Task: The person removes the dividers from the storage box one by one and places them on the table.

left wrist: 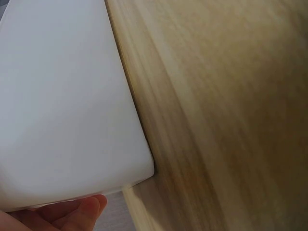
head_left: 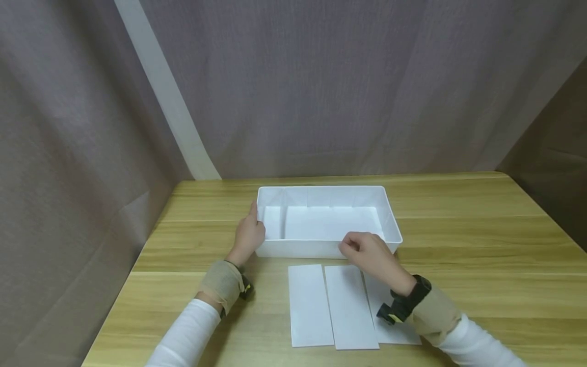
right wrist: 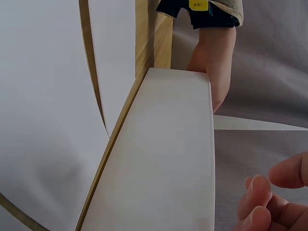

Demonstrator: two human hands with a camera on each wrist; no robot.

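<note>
A white plastic storage box (head_left: 302,248) stands on the table, its open top showing a narrow left compartment and a wide right one. At its left end my left hand (head_left: 249,234) grips the short wall, index finger along the outside and thumb at the rim. Curled fingers (left wrist: 79,211) show against that end in the left wrist view. Over the front rim, toward the right corner, hovers my right hand (head_left: 367,252). Its loosely bent fingers (right wrist: 260,190) hold nothing, and a gap shows between them and the box wall (right wrist: 159,159).
Three white rectangular panels lie flat in front of the box: a left one (head_left: 310,306), a middle one (head_left: 350,306) and a right one (head_left: 394,331) partly under my right forearm. The wooden table (head_left: 481,244) ends at a grey curtain (head_left: 321,92) behind.
</note>
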